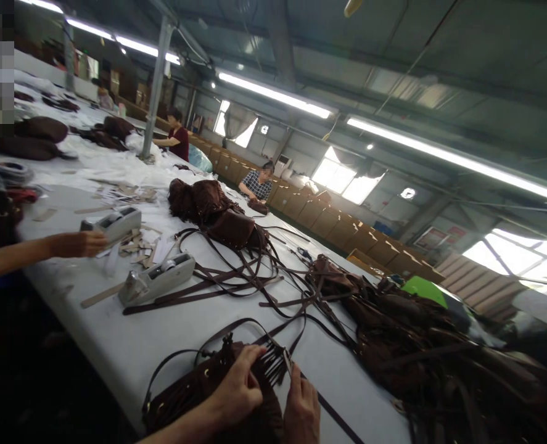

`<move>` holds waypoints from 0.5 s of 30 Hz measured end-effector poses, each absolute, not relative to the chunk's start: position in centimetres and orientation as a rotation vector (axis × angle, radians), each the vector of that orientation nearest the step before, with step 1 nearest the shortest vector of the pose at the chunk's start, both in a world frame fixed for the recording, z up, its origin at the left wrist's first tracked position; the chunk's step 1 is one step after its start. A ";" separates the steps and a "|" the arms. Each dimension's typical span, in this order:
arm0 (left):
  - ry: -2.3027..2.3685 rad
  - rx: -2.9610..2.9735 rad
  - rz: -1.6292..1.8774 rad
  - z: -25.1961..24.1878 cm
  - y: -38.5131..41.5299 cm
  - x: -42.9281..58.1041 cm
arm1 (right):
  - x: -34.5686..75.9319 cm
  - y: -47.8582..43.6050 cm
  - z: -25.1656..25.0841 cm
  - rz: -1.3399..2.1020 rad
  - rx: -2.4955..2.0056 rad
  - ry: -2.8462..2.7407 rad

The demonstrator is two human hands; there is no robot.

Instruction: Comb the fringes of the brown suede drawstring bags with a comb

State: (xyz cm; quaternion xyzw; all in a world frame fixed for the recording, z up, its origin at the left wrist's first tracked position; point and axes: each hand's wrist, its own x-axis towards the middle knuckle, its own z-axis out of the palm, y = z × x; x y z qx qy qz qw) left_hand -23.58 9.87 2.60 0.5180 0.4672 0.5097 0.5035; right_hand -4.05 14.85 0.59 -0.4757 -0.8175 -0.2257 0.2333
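Observation:
A dark brown fringed bag (185,388) with metal eyelets lies on the white table in front of me. My left hand (236,388) is over its top, fingers closed on the leather near the fringe strips (273,364). Just to the right, my right hand (302,407) grips a small tool with a thin metal blade (287,362), which looks like thread snips; most of it is hidden in the fingers. The blade touches or nearly touches the fringe. A strap (240,322) of the bag loops up behind my hands.
Two tape dispensers (157,280) (120,225) stand left, near a co-worker's hand (81,244). Brown bags (231,228) and tangled straps (236,271) lie beyond; a large bag pile (407,333) sits right. Paper strips (139,246) are scattered. Other people (258,184) work farther back.

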 end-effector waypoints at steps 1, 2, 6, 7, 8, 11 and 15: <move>1.076 1.149 1.196 3.3 11.3 -23.6 | -4.1 14.8 0.8 -0.652 -1.304 -2.238; 1.041 1.061 1.150 3.8 12.5 -23.5 | -4.1 14.8 1.0 -0.670 -1.302 -2.240; 1.133 1.217 1.181 5.0 15.0 -22.7 | -3.6 14.7 1.4 -0.708 -1.339 -2.230; 1.188 1.392 1.207 5.1 14.9 -22.5 | -3.5 14.6 1.4 -0.706 -1.372 -2.236; 1.249 1.571 1.202 5.1 14.7 -22.4 | -3.5 14.5 1.3 -0.687 -1.412 -2.263; 1.404 1.884 1.054 4.9 13.3 -21.9 | -3.9 13.9 0.6 -0.495 -1.635 -2.429; 1.346 2.021 0.954 4.7 10.8 -21.0 | -5.3 13.3 0.2 -0.150 -1.803 -2.594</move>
